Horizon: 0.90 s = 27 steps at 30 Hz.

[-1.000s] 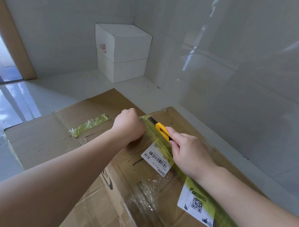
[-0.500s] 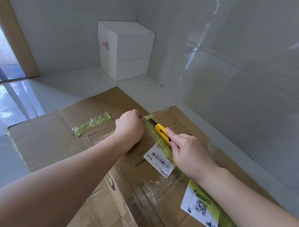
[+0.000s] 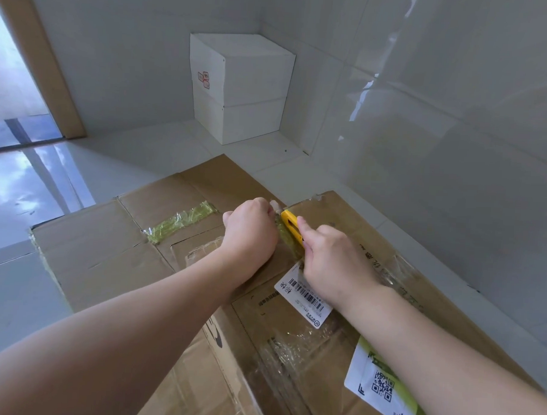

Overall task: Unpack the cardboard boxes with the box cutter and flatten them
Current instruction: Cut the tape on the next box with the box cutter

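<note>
Fingers of the right hand [image 3: 332, 260] curl round the yellow box cutter [image 3: 289, 224], index finger stretched along it to steer, at the cardboard box [image 3: 340, 304] top's far edge, while the left hand [image 3: 249, 234] fists down beside the green tape seam [image 3: 291, 242], apparently to steady it.

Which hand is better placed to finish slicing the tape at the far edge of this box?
The right hand: it already grips the yellow box cutter on the green tape, near the box's far edge. The left hand holds no tool, only bracing beside it.
</note>
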{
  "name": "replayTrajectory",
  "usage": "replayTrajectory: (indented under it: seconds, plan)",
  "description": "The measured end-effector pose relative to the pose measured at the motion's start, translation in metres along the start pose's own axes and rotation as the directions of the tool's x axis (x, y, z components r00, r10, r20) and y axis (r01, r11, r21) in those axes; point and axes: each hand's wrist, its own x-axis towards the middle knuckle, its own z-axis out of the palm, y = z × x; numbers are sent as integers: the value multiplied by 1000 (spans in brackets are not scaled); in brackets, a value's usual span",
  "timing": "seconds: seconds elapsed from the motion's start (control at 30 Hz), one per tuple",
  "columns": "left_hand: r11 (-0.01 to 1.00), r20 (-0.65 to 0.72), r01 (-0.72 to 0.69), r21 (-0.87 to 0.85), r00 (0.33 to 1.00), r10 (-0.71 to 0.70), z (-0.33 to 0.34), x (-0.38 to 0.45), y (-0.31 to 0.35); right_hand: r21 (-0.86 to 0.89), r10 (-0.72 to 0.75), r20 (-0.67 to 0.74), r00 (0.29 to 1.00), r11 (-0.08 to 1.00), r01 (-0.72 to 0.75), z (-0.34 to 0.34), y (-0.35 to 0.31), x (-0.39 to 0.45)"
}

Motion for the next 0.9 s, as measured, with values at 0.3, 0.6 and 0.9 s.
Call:
replayTrajectory:
  seconds: [0.3,0.6,0.9]
  plan:
    - [986,-7,-87,142,996,89,4,-2,-5,-42,34,39,999,999,-32,-6,5,-12]
    - [954,-119,-158,255,974,193,2,-5,-4,125,74,72,995,989,-83,-17,0,0]
    - [958,-130,-164,236,972,198,2,-5,-5,44,11,93,996,999,-16,-26,4,-9]
